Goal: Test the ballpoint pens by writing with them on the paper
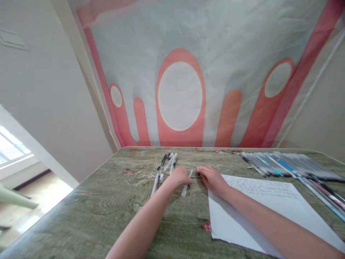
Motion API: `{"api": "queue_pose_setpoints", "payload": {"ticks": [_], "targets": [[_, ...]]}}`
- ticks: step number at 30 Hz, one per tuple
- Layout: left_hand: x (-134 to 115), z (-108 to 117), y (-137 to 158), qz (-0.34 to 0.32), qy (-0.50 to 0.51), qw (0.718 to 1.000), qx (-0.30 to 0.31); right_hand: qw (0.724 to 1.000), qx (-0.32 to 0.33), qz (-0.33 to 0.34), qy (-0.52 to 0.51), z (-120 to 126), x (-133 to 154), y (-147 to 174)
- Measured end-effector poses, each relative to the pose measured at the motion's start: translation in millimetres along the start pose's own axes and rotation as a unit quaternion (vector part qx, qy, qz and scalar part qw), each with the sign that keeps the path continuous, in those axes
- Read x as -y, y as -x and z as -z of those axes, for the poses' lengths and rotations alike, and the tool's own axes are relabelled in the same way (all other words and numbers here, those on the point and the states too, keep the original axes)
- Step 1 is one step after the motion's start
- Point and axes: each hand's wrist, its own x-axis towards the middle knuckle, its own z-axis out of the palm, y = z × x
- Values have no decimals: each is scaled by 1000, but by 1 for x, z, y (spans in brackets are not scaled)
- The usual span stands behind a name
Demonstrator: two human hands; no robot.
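Head view: left hand [180, 177] is pinching a clear tube [185, 190], ideally lightly; right hand [212, 180] is resting half-curled, contents unclear.

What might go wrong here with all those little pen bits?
The clear tube at the left hand could roll if nudged. The right arm passes over the written sheet, so shifting it might drag the paper. The loose pen parts near the left hand might get knocked.

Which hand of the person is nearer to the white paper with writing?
Right. The right hand is at the far left corner of the paper; the left hand is farther left, by a clear tube.
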Motion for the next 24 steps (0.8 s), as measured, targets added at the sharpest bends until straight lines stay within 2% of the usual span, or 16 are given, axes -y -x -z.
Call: {"api": "queue_pose_setpoints", "payload": {"ticks": [4, 8, 10, 12, 14, 16, 19, 24], "targets": [[-4, -4, 0, 20, -35, 998, -52, 1000, -21, -15, -12, 1, 0, 0], [-2, -6, -4, 26, 0, 997, -78, 994, -77, -54, -59, 7, 6, -2], [0, -6, -6, -10, 54, 995, -86, 986, -108, -84, -94, 12, 10, -3], [1, -6, -8, -82, 130, 983, -99, 975, -128, -120, -139, 16, 13, -5], [-1, -8, -9, -156, 202, 960, -113, 958, -124, -158, -203, 18, 15, -6], [-3, -11, -10, -200, 251, 940, -119, 935, -98, -190, -282, 18, 15, -7], [-7, -16, -11, -230, 283, 925, -109, 905, -63, -206, -368, 18, 14, -8], [-9, -17, -10, -253, 308, 912, -96, 881, -69, -221, -413, 19, 14, -9]]}}
